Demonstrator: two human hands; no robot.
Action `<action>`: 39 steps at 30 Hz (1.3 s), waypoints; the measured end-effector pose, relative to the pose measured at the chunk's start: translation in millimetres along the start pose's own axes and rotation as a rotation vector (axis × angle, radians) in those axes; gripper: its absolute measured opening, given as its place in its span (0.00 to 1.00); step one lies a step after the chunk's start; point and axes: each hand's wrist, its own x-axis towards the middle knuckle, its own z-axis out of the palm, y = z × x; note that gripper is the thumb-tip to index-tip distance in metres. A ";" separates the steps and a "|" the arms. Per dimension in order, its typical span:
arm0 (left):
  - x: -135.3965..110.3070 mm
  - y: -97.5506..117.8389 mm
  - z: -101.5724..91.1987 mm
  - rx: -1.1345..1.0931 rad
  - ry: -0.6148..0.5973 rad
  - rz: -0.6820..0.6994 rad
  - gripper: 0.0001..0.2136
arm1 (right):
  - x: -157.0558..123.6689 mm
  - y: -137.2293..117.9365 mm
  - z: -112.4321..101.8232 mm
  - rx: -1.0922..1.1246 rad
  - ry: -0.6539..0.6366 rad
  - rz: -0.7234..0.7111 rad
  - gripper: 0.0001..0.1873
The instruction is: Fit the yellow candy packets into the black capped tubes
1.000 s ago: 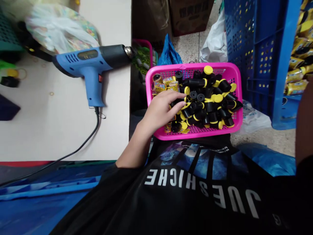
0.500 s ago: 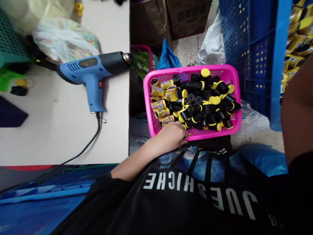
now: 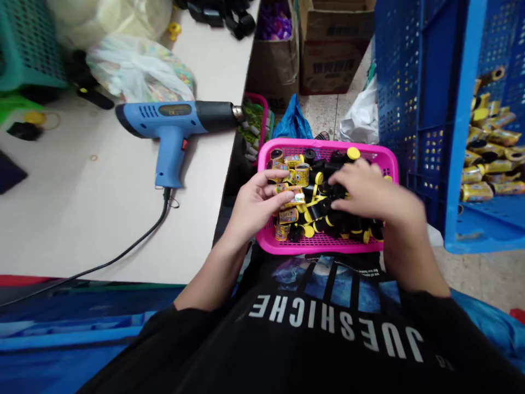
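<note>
A pink basket point(image 3: 324, 250) holds small black tubes with yellow caps point(image 3: 322, 210), some wrapped in yellow printed sleeves point(image 3: 288, 216). Over its left side, my left hand point(image 3: 260, 200) has its thumb and fingers closed around a yellow printed tube point(image 3: 296, 196). My right hand point(image 3: 365, 189), slightly blurred, reaches down over the black tubes in the middle. Its thumb and fingers are apart, close to the black pieces; no held piece can be made out there.
On the white table point(image 3: 197, 219) at left lies a blue heat gun point(image 3: 170, 123), its nozzle over the edge, with a cord trailing forward. A knotted plastic bag point(image 3: 141, 68) sits behind it. At right stands a blue crate point(image 3: 455, 137) with yellow wrapped tubes. Cardboard boxes point(image 3: 336, 52) stand behind.
My left hand has risen from the basket's near rim and now grips a yellow printed tube. My right hand has come in from the right over the basket. The view has shifted.
</note>
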 end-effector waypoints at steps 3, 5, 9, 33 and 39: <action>2.1 -1.2 2.5 -0.037 0.106 0.047 0.21 | -8.0 -1.9 6.5 -0.207 -0.130 0.036 0.20; 3.2 -0.4 4.1 -0.011 0.160 0.103 0.16 | -17.7 -2.3 11.6 -0.213 -0.096 0.008 0.16; 7.8 -1.0 9.6 -0.012 0.208 0.123 0.15 | -24.3 -6.9 15.6 0.228 0.179 -0.030 0.17; 9.4 -3.8 69.3 -0.618 0.369 -0.104 0.11 | -14.8 -51.0 67.9 0.422 0.255 -0.252 0.25; 7.4 -3.6 80.2 -0.577 0.395 0.023 0.11 | -22.0 -56.7 76.3 0.364 0.355 -0.145 0.22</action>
